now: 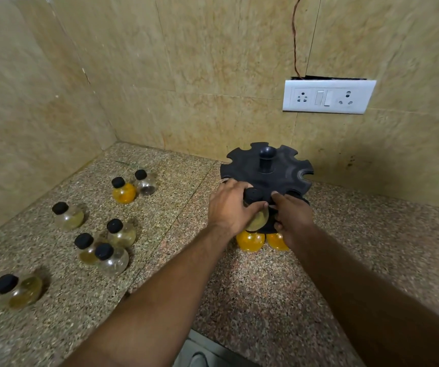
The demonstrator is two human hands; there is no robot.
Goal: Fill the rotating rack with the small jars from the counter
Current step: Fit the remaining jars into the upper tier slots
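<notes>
Left hand [229,205] wraps round a small clear black-capped jar [258,221], right at a front notch of the black plastic rotating rack [250,165]. Right hand [293,218] pinches the rack's rim just beside it. More capped jars [121,231] sit well to the left on the speckled granite counter [239,287].

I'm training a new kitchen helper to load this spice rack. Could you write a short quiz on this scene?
1. True or false: a plug sits in the wall socket panel.
2. At the rack, what does the left hand grip? A) its centre knob B) a black-capped jar at its near edge C) nothing
3. Fill in: the two lower jars, seen just below the hands, hold ____ contents.
Key: 1 false; 2 B; 3 orange.
</notes>
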